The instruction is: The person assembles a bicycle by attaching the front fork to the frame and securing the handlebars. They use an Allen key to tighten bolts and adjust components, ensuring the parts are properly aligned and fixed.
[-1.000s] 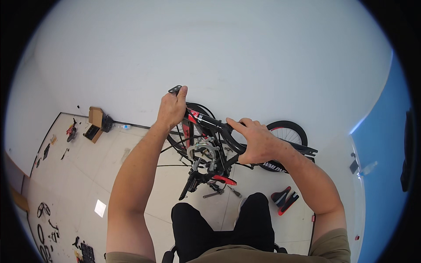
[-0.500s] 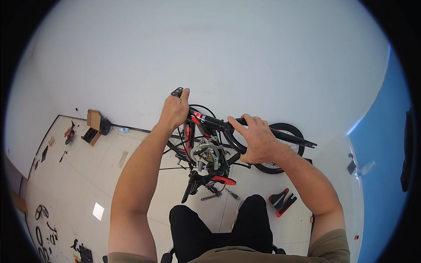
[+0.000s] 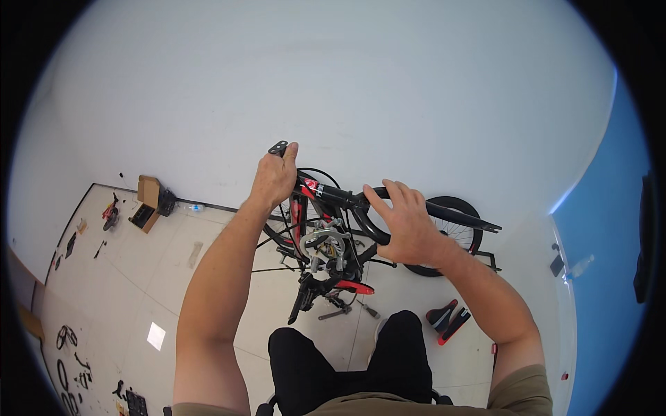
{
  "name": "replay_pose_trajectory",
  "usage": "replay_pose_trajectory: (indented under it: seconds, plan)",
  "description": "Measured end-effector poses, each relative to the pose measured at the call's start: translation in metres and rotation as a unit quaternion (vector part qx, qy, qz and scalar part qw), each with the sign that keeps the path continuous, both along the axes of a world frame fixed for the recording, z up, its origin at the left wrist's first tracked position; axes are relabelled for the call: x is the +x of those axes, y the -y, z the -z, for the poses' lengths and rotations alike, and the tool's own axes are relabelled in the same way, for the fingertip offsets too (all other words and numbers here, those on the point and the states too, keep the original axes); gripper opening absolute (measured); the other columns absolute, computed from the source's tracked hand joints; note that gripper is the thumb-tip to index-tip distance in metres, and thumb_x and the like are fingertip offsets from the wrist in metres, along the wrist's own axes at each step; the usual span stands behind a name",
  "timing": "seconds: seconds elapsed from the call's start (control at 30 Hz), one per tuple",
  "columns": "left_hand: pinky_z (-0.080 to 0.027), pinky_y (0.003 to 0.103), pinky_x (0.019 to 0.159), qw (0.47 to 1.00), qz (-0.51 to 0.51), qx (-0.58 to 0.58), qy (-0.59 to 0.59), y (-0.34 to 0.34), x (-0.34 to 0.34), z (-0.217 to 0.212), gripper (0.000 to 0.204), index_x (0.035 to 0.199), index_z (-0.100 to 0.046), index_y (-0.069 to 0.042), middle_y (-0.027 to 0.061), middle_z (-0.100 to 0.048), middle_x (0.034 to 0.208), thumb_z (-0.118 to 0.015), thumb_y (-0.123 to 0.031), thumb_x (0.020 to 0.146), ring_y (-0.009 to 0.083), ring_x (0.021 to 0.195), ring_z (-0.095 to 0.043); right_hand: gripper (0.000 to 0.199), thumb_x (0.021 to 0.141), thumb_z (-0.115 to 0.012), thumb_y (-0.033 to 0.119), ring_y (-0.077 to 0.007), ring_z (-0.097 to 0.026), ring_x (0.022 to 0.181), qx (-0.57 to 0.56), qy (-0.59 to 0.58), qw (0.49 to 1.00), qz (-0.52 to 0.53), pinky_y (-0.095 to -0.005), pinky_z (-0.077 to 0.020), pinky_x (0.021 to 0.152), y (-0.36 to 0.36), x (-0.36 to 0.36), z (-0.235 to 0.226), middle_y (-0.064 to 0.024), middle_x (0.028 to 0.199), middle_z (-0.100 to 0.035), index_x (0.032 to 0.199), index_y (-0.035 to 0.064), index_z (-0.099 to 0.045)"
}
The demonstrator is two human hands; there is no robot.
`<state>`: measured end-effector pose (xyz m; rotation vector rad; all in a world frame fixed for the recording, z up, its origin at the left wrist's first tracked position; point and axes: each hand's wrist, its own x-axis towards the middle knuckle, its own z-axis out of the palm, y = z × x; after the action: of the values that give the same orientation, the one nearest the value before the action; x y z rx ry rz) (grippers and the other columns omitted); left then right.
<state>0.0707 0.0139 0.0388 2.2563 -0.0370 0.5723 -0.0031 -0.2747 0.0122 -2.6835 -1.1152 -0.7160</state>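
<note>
A black and red bicycle (image 3: pixel 326 249) stands in front of me by a white wall, with no saddle on it. My left hand (image 3: pixel 274 177) is closed around the upper end of the frame, just below a small black bracket (image 3: pixel 278 148). My right hand (image 3: pixel 406 225) lies over the black tube (image 3: pixel 333 195) near the middle, fingers spread and curled around it. One black wheel (image 3: pixel 451 236) shows behind my right wrist. Cables and a silver brake part (image 3: pixel 322 246) hang under the tube.
A black and red saddle (image 3: pixel 447 320) lies on the tiled floor at the right. A cardboard box (image 3: pixel 147 200) stands by the wall at the left. Small tools and parts (image 3: pixel 76 360) are scattered along the left floor. My knees (image 3: pixel 347 353) are at the bottom.
Both hands have shifted slightly up and left along the bicycle. The frame has tilted a little with them.
</note>
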Motion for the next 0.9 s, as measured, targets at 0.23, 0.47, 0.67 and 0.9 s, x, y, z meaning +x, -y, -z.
replay_pose_trajectory:
  seconds: [0.23,0.47,0.67,0.9]
  plan:
    - [-0.047,0.053,0.078,1.0,-0.017,0.016,0.001,-0.011,0.002,0.006,0.063,0.085,-0.062,0.009,0.0345,-0.063,0.08,-0.04,-0.047,0.105,0.0519,0.085,-0.062,0.042,0.075,-0.07,0.007,-0.0362,-0.051,0.126,0.152,-0.049,0.972,-0.175,-0.0566,-0.0376,0.106,-0.023,-0.1,0.042,-0.0163,0.127,-0.058,0.116,0.0053,-0.068]
    - [-0.048,0.051,0.076,0.999,-0.019,0.011,0.025,-0.01,0.009,0.006,0.066,0.082,-0.062,0.01,0.0325,-0.063,0.075,-0.04,-0.048,0.105,0.0493,0.078,-0.062,0.035,0.083,-0.067,0.006,-0.032,-0.067,0.106,0.354,-0.397,0.847,0.007,-0.0392,-0.0512,0.094,0.001,-0.139,0.2,-0.0184,0.112,-0.069,0.117,-0.0014,-0.067]
    - [-0.049,0.043,0.068,0.998,-0.001,-0.056,0.027,-0.013,0.007,0.01,0.061,0.077,-0.059,0.007,0.018,-0.062,0.065,-0.045,-0.047,0.103,0.0267,0.065,-0.063,0.031,0.084,-0.065,0.002,-0.0292,-0.07,0.097,0.389,-0.39,0.834,0.035,-0.0349,-0.0546,0.085,0.019,-0.148,0.213,-0.0189,0.104,-0.071,0.114,-0.003,-0.067]
    - [-0.041,0.035,0.05,0.998,0.002,-0.054,0.038,-0.028,0.014,0.019,0.057,0.07,-0.054,-0.003,0.0048,-0.053,0.057,-0.043,-0.045,0.106,0.0153,0.051,-0.051,0.041,0.092,-0.063,0.003,-0.0196,-0.068,0.095,0.658,-0.383,0.648,0.029,-0.031,-0.0528,0.087,0.046,-0.131,0.162,-0.0144,0.113,-0.069,0.133,0.0044,-0.054]
